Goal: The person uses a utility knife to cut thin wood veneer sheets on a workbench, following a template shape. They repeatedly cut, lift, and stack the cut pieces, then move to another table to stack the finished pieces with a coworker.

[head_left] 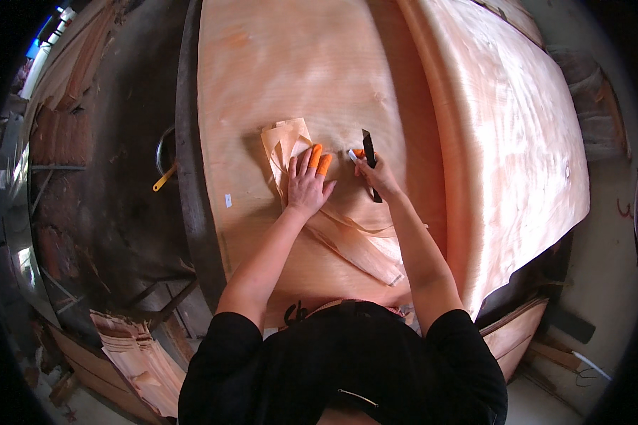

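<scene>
A big sheet of pale wood veneer [283, 78] covers the worktable in front of me. My left hand [307, 185], with orange finger covers on two fingers, presses flat on a loose strip of veneer [285, 142] lying on the sheet. My right hand [377, 176] grips a dark knife [368, 150], blade pointing away from me, with a small white piece at its fingertips. The two hands sit close together, a few centimetres apart. More curled veneer strips [361, 248] lie under my forearms toward my body.
A thick stack of veneer sheets [517, 134] slopes off to the right. The table's dark edge [191, 191] runs down the left, beside a yellow-handled tool [163, 178]. Veneer scraps [138, 354] lie on the floor at lower left.
</scene>
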A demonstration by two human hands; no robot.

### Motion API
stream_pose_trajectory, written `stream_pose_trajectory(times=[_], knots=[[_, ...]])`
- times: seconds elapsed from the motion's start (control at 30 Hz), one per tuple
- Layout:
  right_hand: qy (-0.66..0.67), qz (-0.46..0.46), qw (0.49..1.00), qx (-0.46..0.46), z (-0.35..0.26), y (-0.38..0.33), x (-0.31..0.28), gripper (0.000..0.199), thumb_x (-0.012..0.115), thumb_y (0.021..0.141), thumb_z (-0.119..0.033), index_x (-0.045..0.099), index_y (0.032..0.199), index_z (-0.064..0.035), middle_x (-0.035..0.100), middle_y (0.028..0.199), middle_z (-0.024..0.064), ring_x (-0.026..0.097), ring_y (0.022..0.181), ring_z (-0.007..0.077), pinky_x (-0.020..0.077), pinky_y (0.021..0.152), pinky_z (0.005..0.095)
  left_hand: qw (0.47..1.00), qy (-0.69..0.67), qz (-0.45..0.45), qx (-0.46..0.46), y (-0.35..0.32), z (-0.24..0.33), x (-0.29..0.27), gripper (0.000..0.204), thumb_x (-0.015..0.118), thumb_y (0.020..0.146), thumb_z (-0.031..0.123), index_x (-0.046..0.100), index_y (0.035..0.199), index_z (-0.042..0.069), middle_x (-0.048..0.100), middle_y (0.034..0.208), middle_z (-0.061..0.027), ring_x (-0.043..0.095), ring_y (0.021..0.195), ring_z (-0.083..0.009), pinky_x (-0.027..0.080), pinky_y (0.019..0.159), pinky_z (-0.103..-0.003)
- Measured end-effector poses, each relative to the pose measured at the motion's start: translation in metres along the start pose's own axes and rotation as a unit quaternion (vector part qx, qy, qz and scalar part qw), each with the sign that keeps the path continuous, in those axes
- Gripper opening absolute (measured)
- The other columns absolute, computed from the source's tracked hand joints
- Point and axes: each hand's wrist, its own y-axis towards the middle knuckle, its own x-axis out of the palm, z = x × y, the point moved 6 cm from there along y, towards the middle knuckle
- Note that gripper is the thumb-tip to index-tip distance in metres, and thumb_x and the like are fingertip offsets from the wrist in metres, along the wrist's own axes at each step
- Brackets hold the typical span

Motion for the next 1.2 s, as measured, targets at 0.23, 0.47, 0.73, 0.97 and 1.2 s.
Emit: stream_pose_trajectory(times=[0.23,0.47,0.73,0.97,1.2], knots=[[-0.001,-0.005,1.000,0.004,-0.007,-0.003,0.002,0.019,0.054,0.085,-0.019,0.052,0.096,-0.0034,0.052,0.063,-0.0011,0.044,0.055,0.0056,0.0347,0.048,0.0197,1.000,-0.003,0.004,0.001,0.000,0.000,0.001,0.057,0.057,0.075,0.035,0.042,0.123,0.010,0.031,0.134,-0.0115,0.025,0.125,-0.0258,0.015,0.102,-0.047],[0.034,0.010,0.997,-0.076,-0.010,-0.002,0.012,0.023,0.054,0.085,-0.021,0.051,0.096,-0.0011,0.053,0.063,0.0009,0.048,0.055,0.0075,0.0395,0.048,0.0229,1.000,-0.002,-0.013,0.002,0.000,0.000,0.002,0.055,0.057,0.075,0.036,0.044,0.122,0.010,0.030,0.134,-0.0117,0.023,0.126,-0.0256,0.014,0.102,-0.047],[-0.221,0.076,0.972,0.028,-0.008,0.021,0.018,0.028,0.060,0.079,-0.022,0.051,0.092,-0.0005,0.056,0.057,0.0060,0.054,0.048,0.0129,0.0424,0.045,0.0281,1.000,0.017,-0.003,0.003,-0.003,-0.001,0.005,0.053,0.056,0.075,0.038,0.046,0.120,0.011,0.030,0.134,-0.0117,0.023,0.127,-0.0254,0.013,0.103,-0.047],[-0.289,0.108,0.950,0.034,-0.006,0.028,0.021,0.027,0.062,0.076,-0.022,0.051,0.091,-0.0013,0.057,0.058,0.0070,0.054,0.046,0.0135,0.0425,0.043,0.0278,1.000,0.000,-0.006,0.001,-0.003,-0.001,0.003,0.059,0.059,0.073,0.035,0.040,0.124,0.012,0.028,0.135,-0.0116,0.022,0.127,-0.0256,0.013,0.103,-0.048],[-0.361,0.145,0.921,0.016,-0.004,0.030,0.019,0.031,0.063,0.075,-0.024,0.051,0.093,-0.0017,0.060,0.064,0.0084,0.058,0.052,0.0166,0.0455,0.050,0.0298,1.000,-0.006,-0.013,0.000,-0.002,0.000,0.000,0.055,0.057,0.075,0.036,0.042,0.123,0.012,0.029,0.135,-0.0120,0.022,0.127,-0.0248,0.012,0.103,-0.047]])
